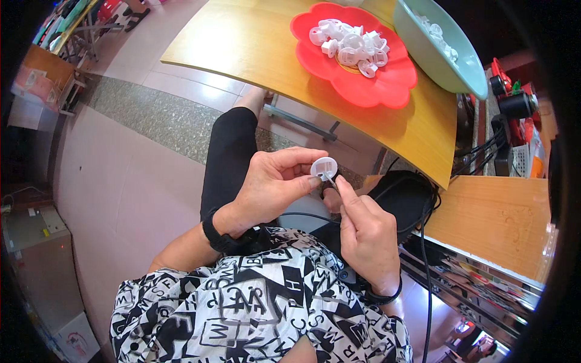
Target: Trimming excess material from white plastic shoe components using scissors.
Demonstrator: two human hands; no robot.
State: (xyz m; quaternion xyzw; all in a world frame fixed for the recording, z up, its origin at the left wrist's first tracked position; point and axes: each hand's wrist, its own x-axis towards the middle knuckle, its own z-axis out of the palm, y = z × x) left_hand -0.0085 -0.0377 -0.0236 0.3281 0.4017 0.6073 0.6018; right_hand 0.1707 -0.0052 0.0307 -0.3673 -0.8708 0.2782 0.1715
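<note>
My left hand pinches a small white round plastic part between thumb and fingers, above my lap. Its disc face is turned up and shows a slotted middle. From the right, my right hand closes around a slim tool with a thin metal tip. That tip meets the lower edge of the white part; the rest of the tool is hidden in my fist, so its exact kind cannot be made out. Both wrists wear black bands.
On the yellow wooden table lies a red flower-shaped plate piled with similar white parts. Beside it, a pale green basin holds more. Black cables hang at my right, near a wooden surface.
</note>
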